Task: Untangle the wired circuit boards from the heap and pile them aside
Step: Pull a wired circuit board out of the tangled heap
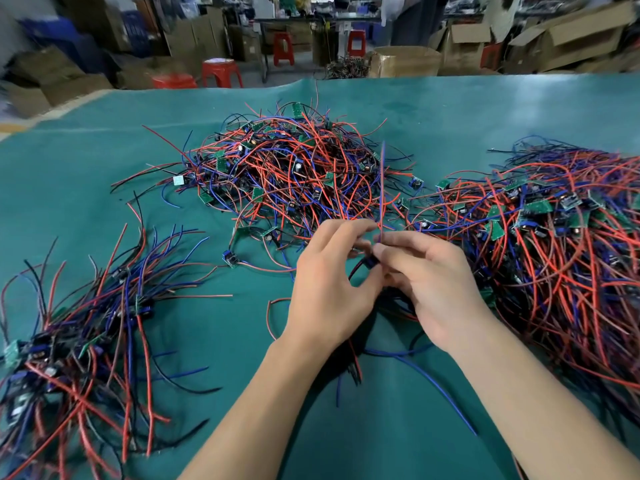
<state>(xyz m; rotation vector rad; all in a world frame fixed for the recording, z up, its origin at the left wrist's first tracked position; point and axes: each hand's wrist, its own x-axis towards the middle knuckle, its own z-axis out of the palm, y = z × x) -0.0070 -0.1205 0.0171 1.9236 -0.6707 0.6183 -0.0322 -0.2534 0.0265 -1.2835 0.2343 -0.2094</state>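
While your left hand [329,289] and right hand [429,285] both pinch one small wired board [372,261] just in front of the middle heap [294,168], draw its upright red wire [382,188] free slowly, then lay it on the sorted pile [86,341] left of that heap

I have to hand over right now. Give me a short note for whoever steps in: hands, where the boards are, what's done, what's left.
Left hand and right hand: both pinch one wired board over the green mat; its wires hang below and one stands up.
Done: a sorted pile lies on the near left.
Left: the centre heap and the bigger right heap are both tangled.
Next, probably: free this board's wires and lay it on the sorted pile.
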